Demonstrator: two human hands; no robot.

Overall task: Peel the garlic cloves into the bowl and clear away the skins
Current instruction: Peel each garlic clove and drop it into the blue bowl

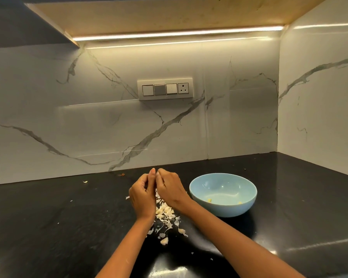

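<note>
Both hands' grip closes fingertip-to-fingertip; its contents are hidden.

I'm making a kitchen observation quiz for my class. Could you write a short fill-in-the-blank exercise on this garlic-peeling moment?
1. The bowl standing to the right of the hands is light ____.
2. The garlic skins lie in a heap on the ____ countertop.
3. The left hand and right hand meet fingertip to fingertip ____ the heap of skins.
4. On the marble wall, the switch panel has its socket at the ____ end.

Missing words: blue; black; above; right
</note>
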